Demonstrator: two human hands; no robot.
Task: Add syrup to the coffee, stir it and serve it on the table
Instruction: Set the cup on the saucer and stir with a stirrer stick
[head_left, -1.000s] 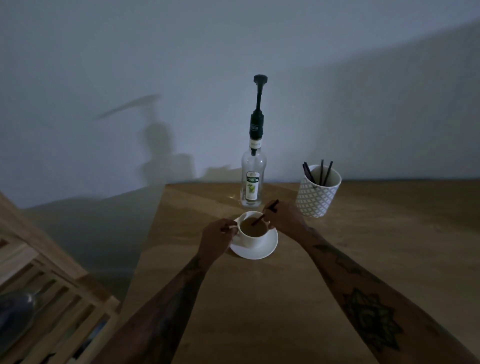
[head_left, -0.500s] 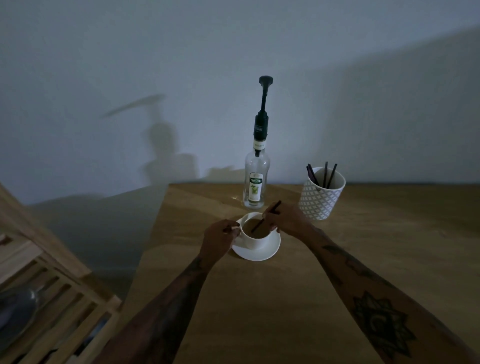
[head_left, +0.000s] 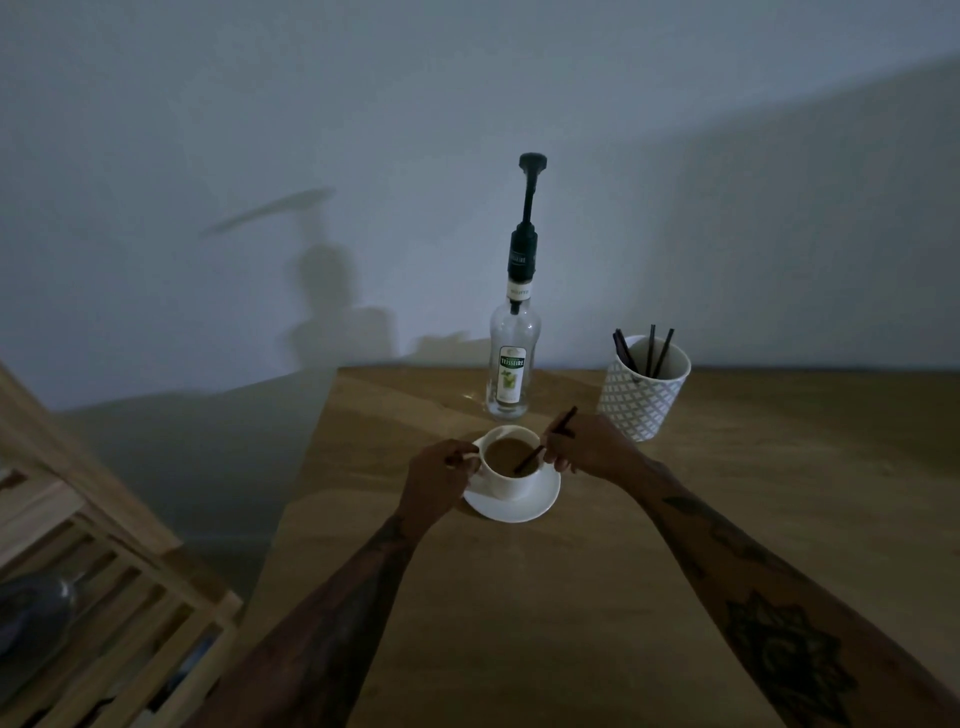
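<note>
dim room, wooden table (head_left: 597, 597) against pale wall (head_left: 467, 78), slatted shelf (head_left: 104, 597) left

One cup of coffee (head_left: 511, 462) sits on one saucer (head_left: 519, 506) on the counter (head_left: 571, 597). One stirrer (head_left: 545, 441) leans in the cup. One syrup bottle (head_left: 511, 364) stands behind. One patterned holder (head_left: 641, 400), far right, keeps about four more stirrers (head_left: 649, 351). Two hands: left hand (head_left: 439, 480), right hand (head_left: 587, 447).

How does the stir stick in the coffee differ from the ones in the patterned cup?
The stir stick in the coffee leans low, pinched by the right hand, tip in the coffee cup. The stir sticks in the patterned cup stand near upright, untouched. All look dark and thin.
</note>
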